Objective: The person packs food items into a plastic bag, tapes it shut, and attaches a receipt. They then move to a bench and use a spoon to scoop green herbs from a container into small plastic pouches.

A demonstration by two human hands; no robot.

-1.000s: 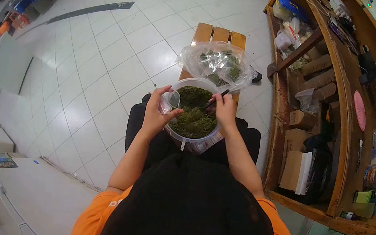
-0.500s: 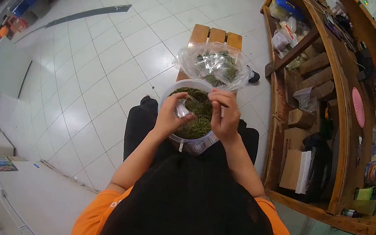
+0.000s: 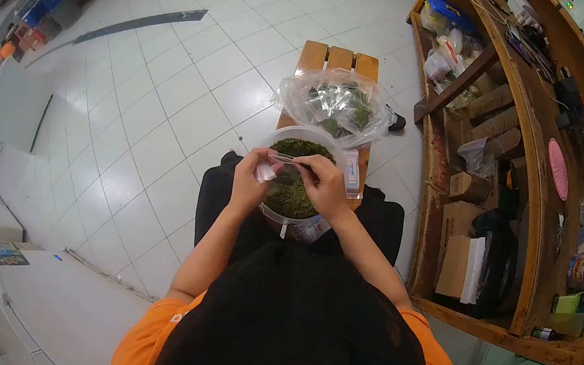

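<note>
A round clear tub of green moss stands in front of me at the near end of a wooden bench. Over the moss, my left hand is closed on a small clear plastic bag. My right hand pinches the bag's top edge, its fingertips close to those of the left. Behind the tub lies a large clear bag with green clumps inside. A small printed packet lies on the bench right of the tub.
A wooden shelf unit with boxes, bags and a pink oval item stands to the right. A black shoe shows beside the bench. At the left are a white cabinet and a white surface.
My right hand has moved left and down from the tub's far right rim to the small bag. The printed packet right of the tub has come into view.
</note>
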